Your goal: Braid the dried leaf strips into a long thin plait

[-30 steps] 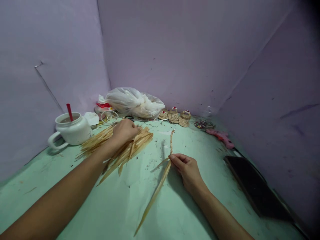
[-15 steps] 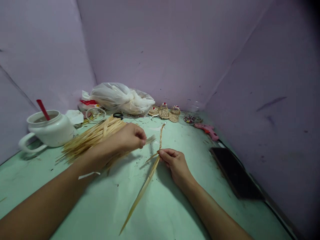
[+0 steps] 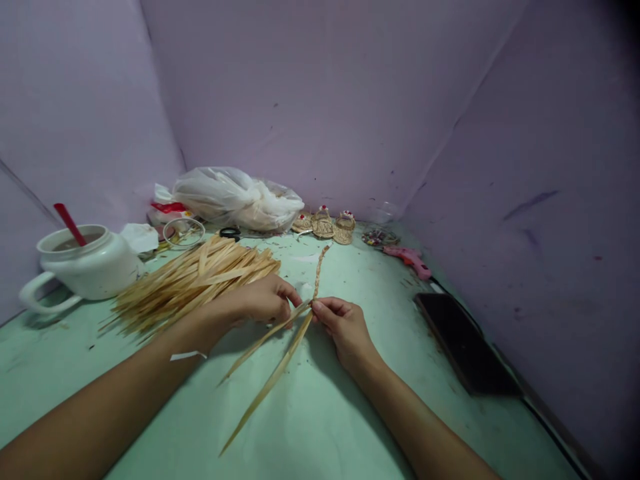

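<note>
A thin straw braid (image 3: pixel 319 272) stands up from the fingertips of my right hand (image 3: pixel 347 330), whose thumb and finger pinch its lower end. From that pinch a long loose straw strip (image 3: pixel 275 379) slants down toward me over the table. A second straw strip (image 3: pixel 253 349) runs from the same point down to the left. My left hand (image 3: pixel 270 300) is just left of the braid's end, fingers curled and closed on this second strip; part of the grip is hidden. Close behind the left hand lies a bundle of dry straw strips (image 3: pixel 195 280).
At left stands a white mug (image 3: pixel 103 267) with a red stick in it. Along the back are a knotted plastic bag (image 3: pixel 235 197), small woven straw slippers (image 3: pixel 323 225) and beads (image 3: pixel 377 237). A pink glue gun (image 3: pixel 410 260) and a dark flat phone-like slab (image 3: pixel 465 343) are at right.
My left hand has come down and right to the braid's end, and a second strip now trails down-left from there. My right hand keeps its pinch. The view has shifted slightly.
</note>
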Tool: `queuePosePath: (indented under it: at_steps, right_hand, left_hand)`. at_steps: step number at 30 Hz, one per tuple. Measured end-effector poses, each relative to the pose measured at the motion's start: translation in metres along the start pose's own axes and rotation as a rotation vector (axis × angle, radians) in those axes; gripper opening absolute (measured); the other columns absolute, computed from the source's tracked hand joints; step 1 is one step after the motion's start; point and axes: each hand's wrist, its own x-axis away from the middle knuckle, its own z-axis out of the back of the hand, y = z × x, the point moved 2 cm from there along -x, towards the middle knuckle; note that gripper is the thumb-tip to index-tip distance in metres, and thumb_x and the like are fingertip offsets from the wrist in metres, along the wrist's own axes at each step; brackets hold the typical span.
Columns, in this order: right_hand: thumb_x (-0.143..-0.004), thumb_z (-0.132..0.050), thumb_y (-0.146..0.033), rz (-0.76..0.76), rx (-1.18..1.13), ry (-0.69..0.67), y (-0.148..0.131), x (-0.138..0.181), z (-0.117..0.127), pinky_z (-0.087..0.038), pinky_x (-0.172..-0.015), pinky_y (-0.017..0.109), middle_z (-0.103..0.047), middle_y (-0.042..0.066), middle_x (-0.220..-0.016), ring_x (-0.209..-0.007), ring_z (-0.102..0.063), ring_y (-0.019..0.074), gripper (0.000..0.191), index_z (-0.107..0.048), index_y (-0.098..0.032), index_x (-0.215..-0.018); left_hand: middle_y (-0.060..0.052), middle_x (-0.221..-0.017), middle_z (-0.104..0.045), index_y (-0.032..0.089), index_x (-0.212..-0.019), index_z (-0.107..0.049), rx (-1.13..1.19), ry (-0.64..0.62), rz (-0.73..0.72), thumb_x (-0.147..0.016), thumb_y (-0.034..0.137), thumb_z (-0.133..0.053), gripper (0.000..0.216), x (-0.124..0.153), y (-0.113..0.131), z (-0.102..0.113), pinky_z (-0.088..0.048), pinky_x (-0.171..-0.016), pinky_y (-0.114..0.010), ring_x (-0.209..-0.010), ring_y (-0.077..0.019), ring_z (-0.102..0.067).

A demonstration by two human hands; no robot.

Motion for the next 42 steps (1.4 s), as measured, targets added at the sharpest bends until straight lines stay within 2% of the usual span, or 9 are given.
queuePosePath:
  at_steps: [4, 7, 10, 14, 24, 30, 36, 39, 42]
  right_hand:
    - [-0.055, -0.07, -0.03, 0.007, -0.005, 0.004, 0.0, 0.001, 0.0, -0.027, -0.044, 0.021, -0.056, -0.001, -0.048, -0.044, -0.042, 0.0065, 0.02, -0.066, -0.012, -0.062]
    - [-0.056, -0.07, -0.03, 0.015, -0.012, -0.002, 0.001, 0.001, 0.0, -0.03, -0.045, 0.022, -0.056, 0.0, -0.049, -0.046, -0.045, 0.0076, 0.02, -0.066, -0.012, -0.063]
    - [-0.056, -0.07, -0.029, 0.017, -0.007, -0.001, 0.001, 0.001, 0.0, -0.03, -0.045, 0.022, -0.056, 0.0, -0.049, -0.045, -0.043, 0.0071, 0.019, -0.066, -0.012, -0.063]
    - [-0.058, -0.069, -0.029, 0.035, 0.002, -0.001, 0.0, 0.001, -0.001, -0.029, -0.044, 0.021, -0.058, 0.0, -0.05, -0.044, -0.042, 0.0068, 0.018, -0.066, -0.012, -0.064]
    - [-0.059, -0.067, -0.029, 0.048, 0.046, -0.014, -0.002, 0.003, -0.002, -0.024, -0.04, 0.02, -0.057, -0.001, -0.049, -0.039, -0.037, 0.0044, 0.018, -0.06, -0.012, -0.064]
    - [-0.064, -0.061, -0.027, 0.091, 0.145, -0.049, 0.001, 0.003, -0.004, -0.025, -0.042, 0.021, -0.052, -0.003, -0.05, -0.04, -0.035, 0.0051, 0.014, -0.055, -0.014, -0.062]
    - [-0.07, -0.053, -0.028, 0.154, 0.17, -0.107, 0.005, 0.002, -0.004, -0.024, -0.043, 0.021, -0.043, -0.006, -0.048, -0.042, -0.032, 0.006, 0.016, -0.048, -0.017, -0.06]
    - [-0.071, -0.052, -0.03, 0.162, 0.172, -0.137, 0.005, 0.001, -0.003, -0.025, -0.044, 0.021, -0.044, -0.005, -0.05, -0.044, -0.033, 0.0065, 0.017, -0.048, -0.017, -0.062]
    - [-0.071, -0.052, -0.03, 0.158, 0.181, -0.137, 0.004, 0.001, -0.002, -0.025, -0.044, 0.021, -0.044, -0.005, -0.052, -0.044, -0.033, 0.0064, 0.016, -0.047, -0.017, -0.063]
  left_hand:
    - [0.0, -0.055, -0.055, 0.012, -0.073, -0.062, 0.05, -0.039, -0.025, -0.063, 0.037, -0.054, 0.028, 0.0, -0.004, -0.003, -0.017, -0.036, -0.02, -0.037, -0.0047, -0.028]
    - [0.002, -0.046, -0.047, 0.012, -0.061, -0.06, 0.013, 0.018, -0.051, -0.066, 0.043, -0.052, 0.032, -0.003, -0.007, -0.006, -0.015, -0.037, -0.02, -0.036, -0.0042, -0.024]
    - [0.004, -0.04, -0.041, 0.012, -0.053, -0.057, -0.009, 0.05, -0.063, -0.066, 0.041, -0.053, 0.032, -0.003, -0.006, -0.01, -0.015, -0.038, -0.02, -0.037, -0.004, -0.023]
    - [0.005, -0.035, -0.036, 0.013, -0.048, -0.054, 0.048, 0.022, -0.009, -0.066, 0.038, -0.053, 0.031, 0.0, 0.0, -0.011, -0.013, -0.037, -0.02, -0.034, -0.0042, -0.021]
    - [0.004, -0.04, -0.044, 0.013, -0.05, -0.054, 0.083, 0.02, -0.011, -0.06, 0.024, -0.053, 0.015, 0.001, 0.001, -0.008, -0.016, -0.039, -0.02, -0.035, -0.0039, -0.025]
    - [0.002, -0.04, -0.049, 0.013, -0.047, -0.055, -0.076, 0.067, -0.043, -0.057, 0.018, -0.048, 0.013, 0.004, 0.008, -0.016, -0.025, -0.043, -0.02, -0.039, -0.0072, -0.036]
    - [0.002, -0.035, -0.04, 0.014, -0.043, -0.053, -0.167, 0.078, -0.043, -0.067, 0.029, -0.043, 0.029, 0.009, 0.015, -0.022, -0.021, -0.039, -0.022, -0.034, -0.0071, -0.03]
    - [0.002, -0.038, -0.042, 0.015, -0.043, -0.051, -0.105, 0.028, -0.042, -0.065, 0.025, -0.041, 0.026, 0.009, 0.016, -0.022, -0.021, -0.038, -0.022, -0.034, -0.0069, -0.03]
    - [0.004, -0.034, -0.034, 0.015, -0.04, -0.044, -0.093, 0.083, -0.019, -0.064, 0.025, -0.043, 0.026, 0.006, 0.012, -0.02, -0.019, -0.038, -0.021, -0.034, -0.0064, -0.028]
